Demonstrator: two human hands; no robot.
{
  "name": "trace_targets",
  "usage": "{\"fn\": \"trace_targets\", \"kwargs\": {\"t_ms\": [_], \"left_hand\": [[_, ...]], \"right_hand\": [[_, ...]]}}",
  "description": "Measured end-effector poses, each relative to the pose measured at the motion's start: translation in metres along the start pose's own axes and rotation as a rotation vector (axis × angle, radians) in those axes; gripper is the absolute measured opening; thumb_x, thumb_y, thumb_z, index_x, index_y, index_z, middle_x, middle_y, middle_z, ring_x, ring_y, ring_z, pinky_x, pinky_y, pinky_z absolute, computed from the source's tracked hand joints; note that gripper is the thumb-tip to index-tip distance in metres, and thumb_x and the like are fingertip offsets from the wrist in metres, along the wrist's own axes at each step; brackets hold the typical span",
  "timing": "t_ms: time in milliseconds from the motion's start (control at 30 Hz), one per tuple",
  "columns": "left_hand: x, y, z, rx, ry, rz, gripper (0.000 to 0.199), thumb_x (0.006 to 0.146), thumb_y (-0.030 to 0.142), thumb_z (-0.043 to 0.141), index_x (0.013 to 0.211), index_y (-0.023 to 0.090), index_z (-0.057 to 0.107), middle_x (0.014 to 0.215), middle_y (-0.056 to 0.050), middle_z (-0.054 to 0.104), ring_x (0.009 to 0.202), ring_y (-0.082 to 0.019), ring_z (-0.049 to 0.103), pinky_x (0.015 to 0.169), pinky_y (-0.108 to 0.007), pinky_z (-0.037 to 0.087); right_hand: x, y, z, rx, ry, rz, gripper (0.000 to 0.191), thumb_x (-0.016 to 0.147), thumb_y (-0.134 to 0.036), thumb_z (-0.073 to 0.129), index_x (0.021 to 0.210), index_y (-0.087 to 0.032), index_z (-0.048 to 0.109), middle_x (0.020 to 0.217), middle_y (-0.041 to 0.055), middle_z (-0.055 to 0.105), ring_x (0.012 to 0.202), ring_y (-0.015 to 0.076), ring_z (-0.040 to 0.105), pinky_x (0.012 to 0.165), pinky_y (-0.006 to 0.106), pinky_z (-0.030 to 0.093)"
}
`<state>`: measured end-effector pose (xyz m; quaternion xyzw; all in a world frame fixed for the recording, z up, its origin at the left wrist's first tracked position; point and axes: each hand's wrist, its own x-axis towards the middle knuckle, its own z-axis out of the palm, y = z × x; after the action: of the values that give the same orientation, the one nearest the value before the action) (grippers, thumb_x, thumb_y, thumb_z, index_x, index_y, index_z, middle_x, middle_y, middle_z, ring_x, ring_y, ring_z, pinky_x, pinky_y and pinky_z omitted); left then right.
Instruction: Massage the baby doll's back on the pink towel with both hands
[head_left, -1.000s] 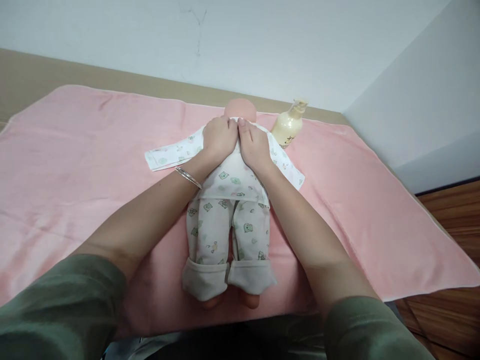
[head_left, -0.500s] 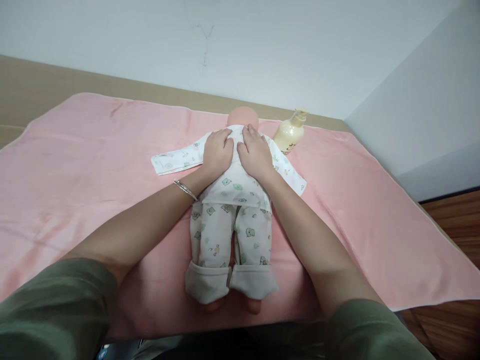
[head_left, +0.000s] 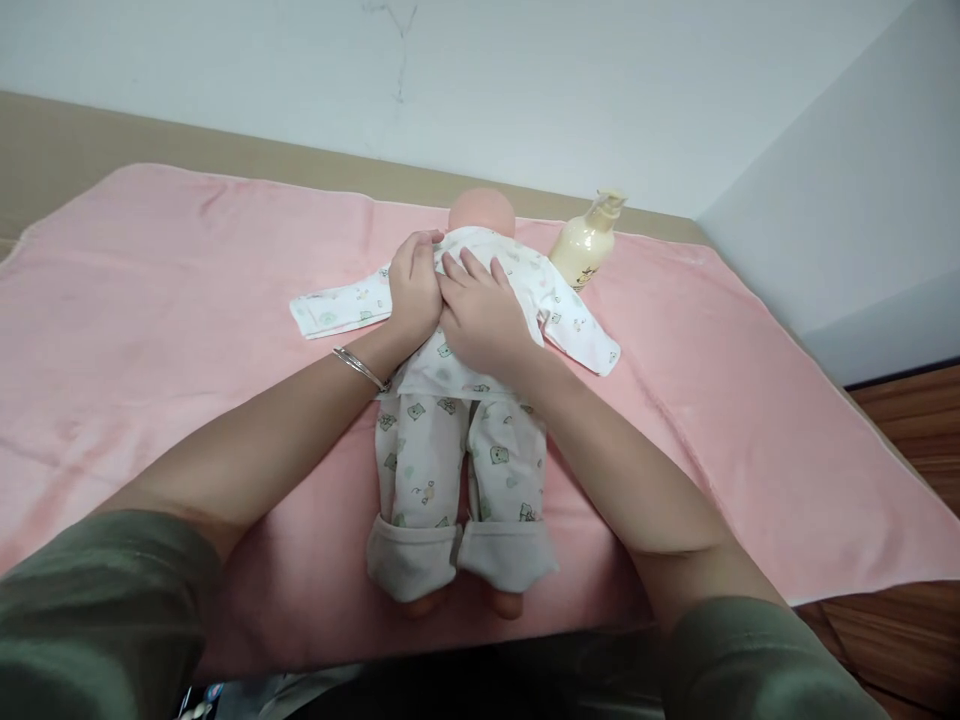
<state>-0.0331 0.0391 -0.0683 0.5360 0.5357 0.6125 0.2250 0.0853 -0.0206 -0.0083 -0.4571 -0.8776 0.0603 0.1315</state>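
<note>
A baby doll in a white shirt (head_left: 442, 375) and matching trousers (head_left: 431, 460), both printed with small green animals, lies stretched out with its bald head (head_left: 482, 210) pointing away from me. Its face is not visible. My left hand (head_left: 415, 290) rests along the left side of the doll's upper body, fingers extended over the shoulder. Flat on the middle of the shirt lies my right hand (head_left: 486, 310), its fingers spread and its thumb side meeting my left hand. Neither hand grips anything. The doll's feet show under the turned-up trouser cuffs (head_left: 506, 553).
Under the doll a pink blanket (head_left: 225, 400) covers the table (head_left: 225, 148). A cream-coloured pump bottle (head_left: 586, 245) stands just beyond the doll's right sleeve. A white wall (head_left: 525, 90) rises behind, and brown wood (head_left: 911, 440) shows at the right.
My right hand has moved left from the doll's right side to the middle of its shirt, and its fingers have spread. My left hand has shifted slightly outward. The view has tilted slightly.
</note>
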Motion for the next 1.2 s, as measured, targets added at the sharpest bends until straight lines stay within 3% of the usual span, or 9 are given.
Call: {"fn": "trace_targets", "kwargs": {"t_ms": [100, 200, 400, 533, 667, 767, 867, 1033, 1200], "left_hand": [[-0.002, 0.005, -0.001, 0.065, -0.038, 0.013, 0.063, 0.104, 0.064, 0.013, 0.109, 0.026, 0.064, 0.128, -0.007, 0.072, 0.131, -0.020, 0.060, 0.122, -0.048, 0.043], [-0.004, 0.009, -0.001, 0.029, 0.018, 0.037, 0.052, 0.100, 0.059, 0.026, 0.102, 0.026, 0.066, 0.120, -0.007, 0.074, 0.122, -0.021, 0.062, 0.119, -0.046, 0.047], [-0.004, 0.008, -0.002, 0.008, -0.015, 0.007, 0.041, 0.101, 0.050, 0.033, 0.097, 0.025, 0.065, 0.121, -0.008, 0.075, 0.123, -0.024, 0.065, 0.119, -0.047, 0.048], [-0.001, 0.008, -0.004, 0.126, -0.102, -0.010, 0.065, 0.102, 0.065, 0.012, 0.108, 0.026, 0.064, 0.131, -0.008, 0.073, 0.134, -0.021, 0.061, 0.120, -0.050, 0.044], [-0.001, 0.012, -0.006, 0.222, -0.117, -0.017, 0.094, 0.093, 0.079, -0.012, 0.114, 0.025, 0.062, 0.136, -0.009, 0.071, 0.136, -0.019, 0.059, 0.116, -0.046, 0.045], [-0.003, 0.015, -0.005, 0.150, -0.057, 0.004, 0.089, 0.092, 0.086, 0.000, 0.105, 0.026, 0.065, 0.126, -0.007, 0.075, 0.125, -0.020, 0.064, 0.114, -0.044, 0.049], [-0.005, 0.016, -0.003, 0.063, -0.008, 0.027, 0.069, 0.098, 0.077, 0.019, 0.097, 0.027, 0.066, 0.116, -0.006, 0.077, 0.118, -0.022, 0.065, 0.114, -0.045, 0.050], [-0.005, 0.009, -0.001, -0.015, 0.011, 0.017, 0.039, 0.101, 0.048, 0.034, 0.093, 0.026, 0.065, 0.116, -0.007, 0.076, 0.119, -0.023, 0.065, 0.114, -0.044, 0.052], [-0.003, 0.005, -0.002, -0.013, -0.006, 0.005, 0.043, 0.104, 0.052, 0.032, 0.095, 0.026, 0.065, 0.118, -0.007, 0.076, 0.124, -0.022, 0.067, 0.115, -0.041, 0.053]], "right_hand": [[0.013, 0.033, -0.005, 0.076, -0.004, 0.004, 0.057, 0.104, -0.027, 0.034, 0.157, -0.023, 0.052, 0.177, 0.0024, 0.035, 0.169, 0.0285, 0.021, 0.140, 0.063, 0.012], [0.020, 0.056, -0.005, 0.121, 0.064, 0.149, 0.061, 0.106, -0.040, 0.035, 0.164, -0.021, 0.043, 0.179, 0.0066, 0.028, 0.169, 0.0320, 0.019, 0.138, 0.065, 0.016], [0.007, 0.032, 0.003, 0.066, 0.092, 0.231, 0.067, 0.106, -0.038, 0.038, 0.164, -0.004, 0.037, 0.177, 0.0209, 0.029, 0.167, 0.0426, 0.021, 0.137, 0.067, 0.020], [-0.002, 0.008, 0.003, 0.005, 0.054, 0.093, 0.054, 0.105, -0.028, 0.043, 0.157, -0.021, 0.053, 0.176, 0.0085, 0.034, 0.168, 0.0420, 0.017, 0.136, 0.074, 0.011], [0.007, 0.027, -0.004, 0.079, 0.014, 0.000, 0.049, 0.108, -0.033, 0.037, 0.151, -0.033, 0.060, 0.176, -0.0026, 0.035, 0.169, 0.0348, 0.018, 0.136, 0.074, 0.010], [0.018, 0.056, -0.005, 0.149, 0.035, 0.084, 0.055, 0.108, -0.045, 0.036, 0.159, -0.032, 0.050, 0.179, -0.0004, 0.028, 0.170, 0.0332, 0.016, 0.136, 0.070, 0.014], [0.023, 0.070, 0.001, 0.161, 0.095, 0.212, 0.066, 0.107, -0.051, 0.037, 0.165, -0.022, 0.039, 0.179, 0.0088, 0.026, 0.169, 0.0347, 0.019, 0.137, 0.067, 0.015], [0.009, 0.038, 0.014, 0.106, 0.175, 0.284, 0.070, 0.105, -0.043, 0.042, 0.163, -0.004, 0.038, 0.175, 0.0234, 0.032, 0.166, 0.0447, 0.023, 0.135, 0.071, 0.020], [-0.005, 0.002, 0.008, -0.010, 0.090, 0.091, 0.055, 0.101, -0.022, 0.044, 0.156, -0.022, 0.054, 0.175, 0.0086, 0.036, 0.168, 0.0414, 0.020, 0.134, 0.078, 0.010]]}}
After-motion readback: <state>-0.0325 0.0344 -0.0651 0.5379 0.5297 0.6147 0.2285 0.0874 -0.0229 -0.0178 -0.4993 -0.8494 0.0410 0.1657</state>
